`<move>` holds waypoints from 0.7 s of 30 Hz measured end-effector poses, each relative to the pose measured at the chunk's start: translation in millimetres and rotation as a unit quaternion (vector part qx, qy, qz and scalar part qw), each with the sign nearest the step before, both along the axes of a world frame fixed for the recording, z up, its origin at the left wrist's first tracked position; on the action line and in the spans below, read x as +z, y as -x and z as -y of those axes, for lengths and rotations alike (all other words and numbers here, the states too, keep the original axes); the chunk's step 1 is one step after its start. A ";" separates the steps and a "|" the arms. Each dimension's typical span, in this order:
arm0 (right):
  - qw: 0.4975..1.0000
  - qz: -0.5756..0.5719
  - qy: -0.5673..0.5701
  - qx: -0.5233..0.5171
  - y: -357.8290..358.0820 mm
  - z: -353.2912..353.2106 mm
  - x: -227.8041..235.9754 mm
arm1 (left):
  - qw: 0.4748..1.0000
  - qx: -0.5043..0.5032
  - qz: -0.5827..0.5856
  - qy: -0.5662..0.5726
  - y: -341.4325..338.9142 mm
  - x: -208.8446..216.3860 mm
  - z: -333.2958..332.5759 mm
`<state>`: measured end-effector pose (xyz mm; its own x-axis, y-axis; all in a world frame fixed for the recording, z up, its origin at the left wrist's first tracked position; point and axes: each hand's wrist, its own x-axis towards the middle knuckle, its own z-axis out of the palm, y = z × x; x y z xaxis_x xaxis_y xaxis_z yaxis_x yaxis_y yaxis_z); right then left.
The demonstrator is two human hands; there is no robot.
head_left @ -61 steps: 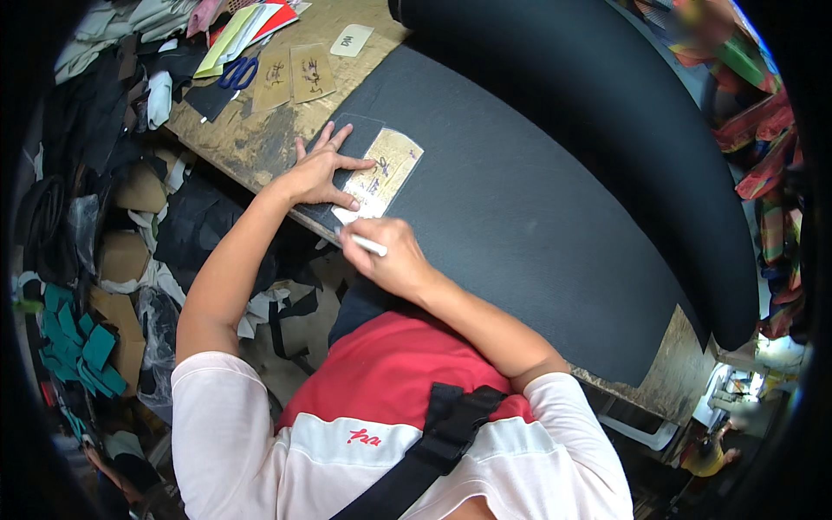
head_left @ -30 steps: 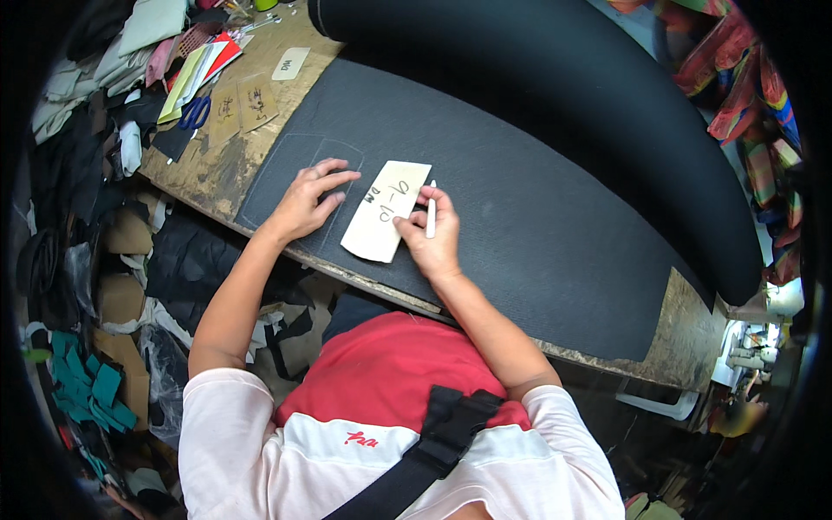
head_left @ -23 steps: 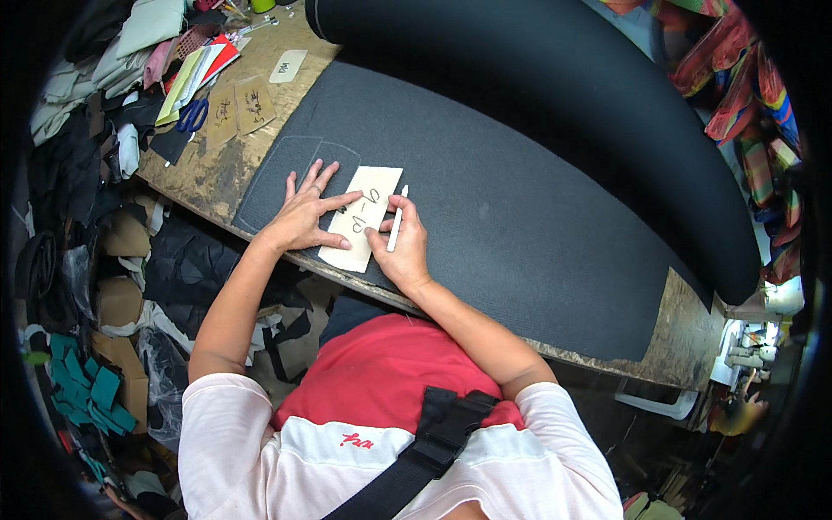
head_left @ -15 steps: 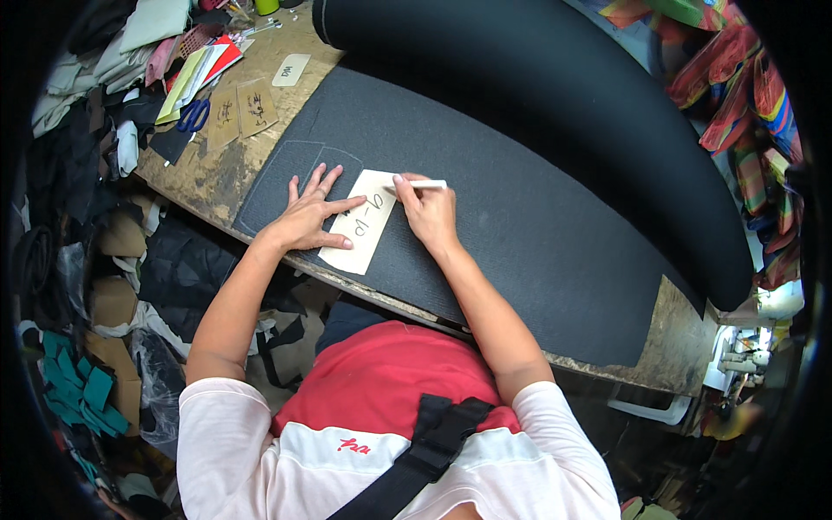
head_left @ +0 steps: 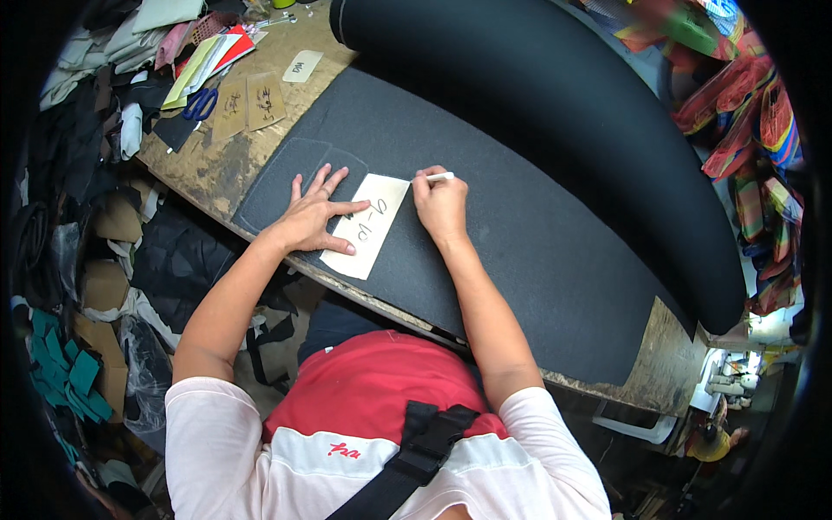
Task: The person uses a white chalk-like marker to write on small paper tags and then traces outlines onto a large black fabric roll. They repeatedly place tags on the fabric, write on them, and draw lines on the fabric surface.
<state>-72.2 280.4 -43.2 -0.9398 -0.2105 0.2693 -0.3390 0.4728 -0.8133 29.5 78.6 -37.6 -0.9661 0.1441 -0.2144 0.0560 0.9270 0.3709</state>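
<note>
A pale card [head_left: 373, 229] is pinned under the thumb and index finger of the left hand [head_left: 314, 219], which is spread wide, its other fingers laid on the black sheet [head_left: 529, 251] to the card's left. A white pen [head_left: 441, 176] is gripped in the closed right hand [head_left: 441, 204], just beyond the card's far right corner; whether the sheet is touched by its tip cannot be told. The card is thus placed between the two hands, flat on the sheet. Thin pale outlines [head_left: 303, 140] are drawn on the sheet around and beyond the left fingers. Beyond both hands, a thick black roll [head_left: 555, 113] is stretched along the sheet's far side. Farther left of the left hand, blue-handled scissors [head_left: 200, 104] and two brown cards [head_left: 265, 104] are laid on the wooden table [head_left: 204, 169].
</note>
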 end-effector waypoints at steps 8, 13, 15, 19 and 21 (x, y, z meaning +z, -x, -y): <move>0.953 -0.149 -0.139 0.226 -108.7 -6.3 11.8 | 1.000 -0.007 -0.012 -0.013 1.6 0.3 0.2; 0.951 0.002 0.070 0.300 -131.8 3.5 2.9 | 1.000 -0.004 -0.007 -0.019 -0.6 -4.2 2.0; 0.949 -0.030 0.076 0.304 -122.0 13.3 -5.6 | 1.000 -0.008 -0.006 -0.017 -0.1 -4.6 2.5; 0.932 -0.129 0.012 0.340 -117.2 21.8 -11.0 | 1.000 -0.007 0.003 -0.003 1.7 -1.1 0.7; 0.934 -0.097 -0.010 0.344 -120.8 15.6 -3.8 | 1.000 0.000 0.020 0.000 1.2 1.6 -1.0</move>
